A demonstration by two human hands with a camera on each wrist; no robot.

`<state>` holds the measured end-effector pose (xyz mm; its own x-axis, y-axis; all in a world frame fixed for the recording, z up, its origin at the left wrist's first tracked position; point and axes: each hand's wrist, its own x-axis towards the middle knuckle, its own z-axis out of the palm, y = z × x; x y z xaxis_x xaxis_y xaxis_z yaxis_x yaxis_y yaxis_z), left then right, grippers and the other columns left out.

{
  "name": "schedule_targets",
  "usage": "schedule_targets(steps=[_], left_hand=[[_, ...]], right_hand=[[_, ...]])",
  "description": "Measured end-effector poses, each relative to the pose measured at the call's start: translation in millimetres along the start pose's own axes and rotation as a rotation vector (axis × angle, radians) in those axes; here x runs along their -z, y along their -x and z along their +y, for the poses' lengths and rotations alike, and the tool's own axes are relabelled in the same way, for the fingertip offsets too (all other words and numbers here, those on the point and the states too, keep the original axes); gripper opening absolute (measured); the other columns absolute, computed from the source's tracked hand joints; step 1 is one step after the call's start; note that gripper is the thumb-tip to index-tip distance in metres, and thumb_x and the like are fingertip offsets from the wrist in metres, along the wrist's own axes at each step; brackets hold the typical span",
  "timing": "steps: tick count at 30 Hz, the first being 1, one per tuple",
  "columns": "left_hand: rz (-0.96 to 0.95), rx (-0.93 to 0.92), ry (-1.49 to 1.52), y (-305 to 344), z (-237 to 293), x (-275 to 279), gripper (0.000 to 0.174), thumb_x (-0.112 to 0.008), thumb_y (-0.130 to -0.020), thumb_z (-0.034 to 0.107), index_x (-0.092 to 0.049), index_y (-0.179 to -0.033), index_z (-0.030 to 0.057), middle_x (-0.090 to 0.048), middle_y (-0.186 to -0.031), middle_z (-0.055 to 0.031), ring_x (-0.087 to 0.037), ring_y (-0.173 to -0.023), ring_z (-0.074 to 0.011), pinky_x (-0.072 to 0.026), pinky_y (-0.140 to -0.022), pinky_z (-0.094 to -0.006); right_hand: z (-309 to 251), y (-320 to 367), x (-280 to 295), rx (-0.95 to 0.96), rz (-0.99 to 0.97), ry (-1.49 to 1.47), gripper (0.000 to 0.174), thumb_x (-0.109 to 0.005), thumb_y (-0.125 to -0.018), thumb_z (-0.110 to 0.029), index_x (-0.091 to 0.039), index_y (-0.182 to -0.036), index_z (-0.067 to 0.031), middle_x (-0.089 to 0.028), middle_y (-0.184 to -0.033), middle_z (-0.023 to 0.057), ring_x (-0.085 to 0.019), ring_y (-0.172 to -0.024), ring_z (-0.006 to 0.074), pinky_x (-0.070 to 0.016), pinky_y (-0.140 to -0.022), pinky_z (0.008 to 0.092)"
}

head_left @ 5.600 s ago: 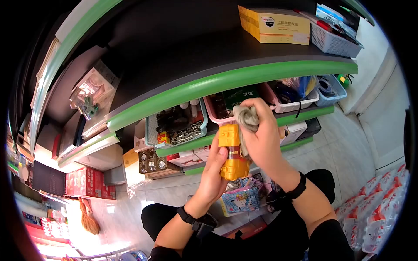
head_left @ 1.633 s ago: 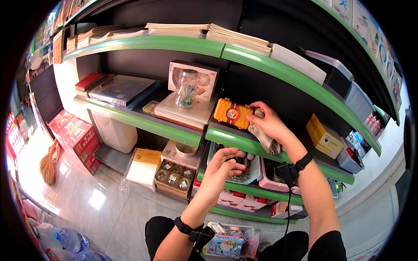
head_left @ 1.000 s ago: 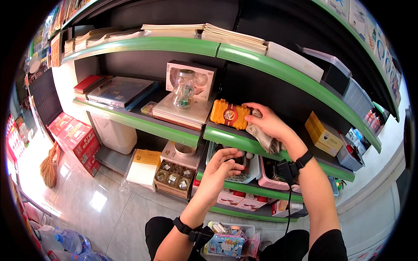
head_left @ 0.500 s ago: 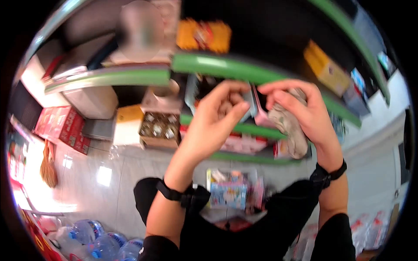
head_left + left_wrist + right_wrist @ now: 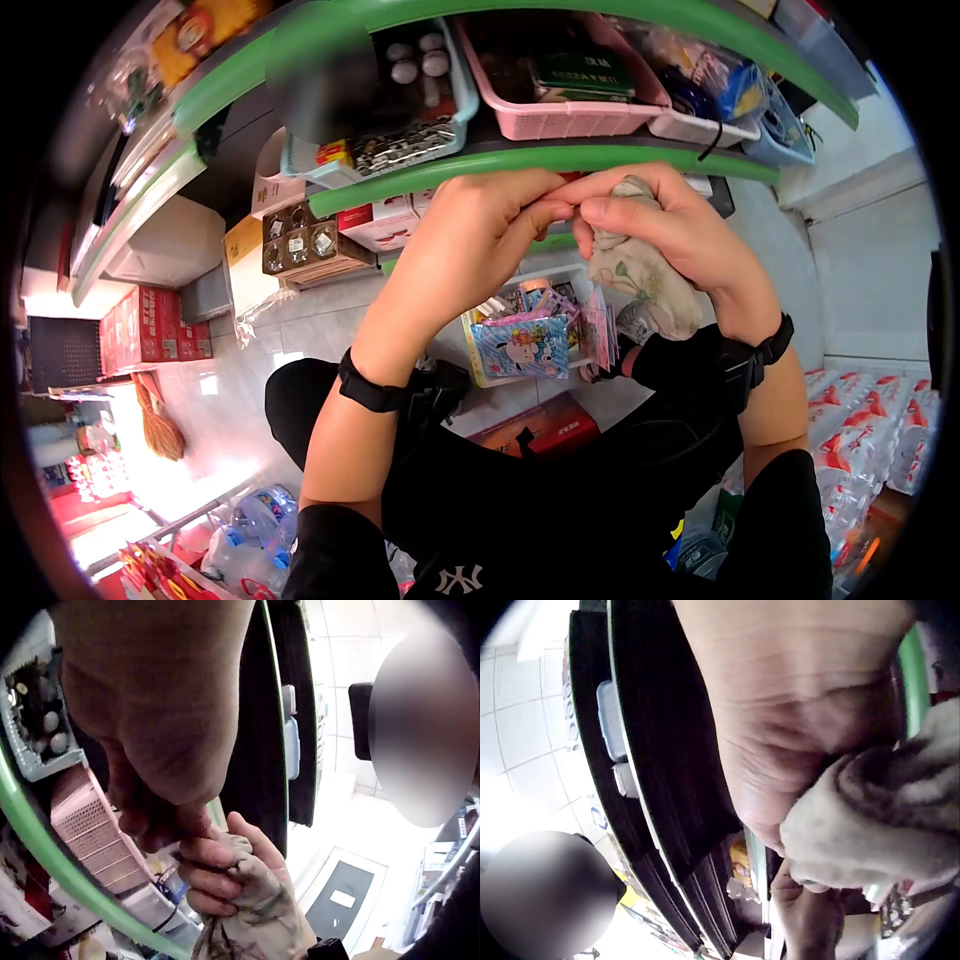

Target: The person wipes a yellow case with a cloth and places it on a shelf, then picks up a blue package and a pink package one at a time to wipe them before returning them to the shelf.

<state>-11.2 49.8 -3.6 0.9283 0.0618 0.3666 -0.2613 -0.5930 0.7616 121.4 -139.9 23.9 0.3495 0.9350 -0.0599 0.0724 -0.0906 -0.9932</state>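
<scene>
My right hand (image 5: 690, 225) grips a crumpled beige-grey cloth (image 5: 648, 285) with a faint floral print; its loose end hangs below the palm. My left hand (image 5: 465, 245) is bent inward, its thumb and fingertips meeting the fingertips of the right hand in front of the lower shelf. In the left wrist view the right fingers (image 5: 210, 881) curl round the cloth, while the left fingertips are partly hidden. Folds of the cloth (image 5: 862, 832) fill much of the right wrist view. A yellow case (image 5: 190, 40) with a dark red band sits on the upper shelf at far left.
A blue basket (image 5: 465, 95) and a pink basket (image 5: 570, 122) stand on the lower shelf behind a green edge (image 5: 730, 165). Beneath the hands, a bin (image 5: 475, 375) with colourful packets is on the floor. Plastic-wrapped bottles (image 5: 860, 430) stand at right, a red box (image 5: 545, 425) between the legs.
The right hand has let go of the yellow case on the shelf and come back with the cloth. Both hands have come together, and the head view has turned downward and right.
</scene>
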Motion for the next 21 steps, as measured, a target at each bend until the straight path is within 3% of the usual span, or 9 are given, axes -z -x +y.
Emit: schedule_targets(steps=[4, 5, 7, 8, 10, 13, 16, 19, 21], left_hand=[[-0.182, 0.255, 0.051, -4, -25, -45, 0.032, -0.068, -0.098, 0.01, -0.065, -0.129, 0.002, -0.07, -0.092, -0.0119, -0.062, -0.07, -0.0195, -0.052, -0.067, -0.0331], [-0.251, 0.275, -0.022, 1, -40, -58, 0.035, -0.069, -0.098, 0.012, -0.064, -0.131, 0.0031, -0.07, -0.096, -0.0126, -0.063, -0.073, -0.0209, -0.0523, -0.069, -0.0341], [-0.439, 0.285, -0.149, 24, -95, -96, 0.039, -0.071, -0.096, 0.016, -0.063, -0.133, 0.0052, -0.07, -0.107, -0.0143, -0.065, -0.082, -0.0266, -0.0535, -0.076, -0.0381], [-0.546, 0.279, -0.205, 46, -135, -119, 0.041, -0.073, -0.094, 0.019, -0.063, -0.132, 0.0062, -0.069, -0.114, -0.0154, -0.067, -0.09, -0.0309, -0.0544, -0.081, -0.0412], [-0.717, 0.301, -0.222, 83, -185, -160, 0.056, -0.08, -0.082, 0.017, -0.06, -0.132, 0.002, -0.067, -0.121, -0.0239, -0.063, -0.116, -0.0422, -0.0511, -0.099, -0.0501], [-0.685, 0.41, -0.238, 123, -200, -186, 0.064, -0.084, -0.077, 0.015, -0.057, -0.134, 0.0031, -0.064, -0.127, -0.0222, -0.061, -0.12, -0.043, -0.0493, -0.102, -0.0499], [-0.777, 0.581, -0.258, 150, -219, -195, 0.065, -0.084, -0.077, 0.015, -0.053, -0.133, 0.0044, -0.062, -0.13, -0.0203, -0.058, -0.124, -0.0434, -0.0487, -0.103, -0.0499], [-0.663, 0.364, -0.231, 177, -245, -199, 0.062, -0.085, -0.075, 0.014, -0.052, -0.127, 0.0043, -0.063, -0.127, -0.0201, -0.058, -0.123, -0.0432, -0.0492, -0.103, -0.0496], [-0.71, 0.435, -0.231, 181, -253, -200, 0.068, -0.086, -0.074, 0.014, -0.05, -0.132, 0.0052, -0.063, -0.127, -0.0197, -0.058, -0.124, -0.0433, -0.0493, -0.103, -0.0491]], right_hand=[[52, 11, 32, -0.191, 0.2, -0.397, 0.035, -0.065, -0.102, -0.031, -0.073, -0.117, 0.0002, -0.07, -0.09, 0.0071, -0.064, -0.076, 0.0115, -0.0509, -0.066, 0.0248], [67, 14, 49, -0.306, 0.263, -0.614, 0.044, -0.067, -0.102, -0.038, -0.069, -0.12, 0.0015, -0.071, -0.096, 0.0098, -0.068, -0.081, 0.0154, -0.0573, -0.072, 0.0279], [75, 11, 72, -0.272, 0.368, -1.009, 0.051, -0.069, -0.1, -0.042, -0.066, -0.12, 0.0048, -0.071, -0.1, 0.0132, -0.072, -0.09, 0.0216, -0.0618, -0.086, 0.0359], [84, 12, 80, -0.24, 0.326, -1.097, 0.052, -0.07, -0.099, -0.04, -0.064, -0.119, 0.0079, -0.071, -0.103, 0.0162, -0.073, -0.095, 0.0275, -0.06, -0.098, 0.0452], [108, 14, 79, -0.253, 0.235, -1.041, 0.046, -0.07, -0.099, -0.036, -0.064, -0.122, 0.0029, -0.071, -0.108, 0.0152, -0.073, -0.097, 0.0281, -0.0594, -0.098, 0.0467], [103, 21, 56, -0.38, 0.119, -0.898, 0.038, -0.075, -0.095, -0.025, -0.064, -0.124, -0.0029, -0.072, -0.113, 0.0095, -0.073, -0.1, 0.0234, -0.0595, -0.093, 0.0409], [95, 26, 55, -0.319, 0.146, -0.851, 0.035, -0.075, -0.095, -0.02, -0.064, -0.124, -0.0035, -0.071, -0.115, 0.0081, -0.071, -0.104, 0.021, -0.0571, -0.095, 0.0377], [99, 23, 68, -0.257, 0.202, -0.851, 0.035, -0.076, -0.095, -0.018, -0.064, -0.124, -0.0026, -0.071, -0.117, 0.0085, -0.07, -0.108, 0.0207, -0.0557, -0.097, 0.0368], [106, 20, 72, -0.244, 0.2, -0.868, 0.037, -0.077, -0.094, -0.016, -0.064, -0.125, -0.0012, -0.07, -0.12, 0.0093, -0.069, -0.11, 0.0211, -0.055, -0.099, 0.0372]])
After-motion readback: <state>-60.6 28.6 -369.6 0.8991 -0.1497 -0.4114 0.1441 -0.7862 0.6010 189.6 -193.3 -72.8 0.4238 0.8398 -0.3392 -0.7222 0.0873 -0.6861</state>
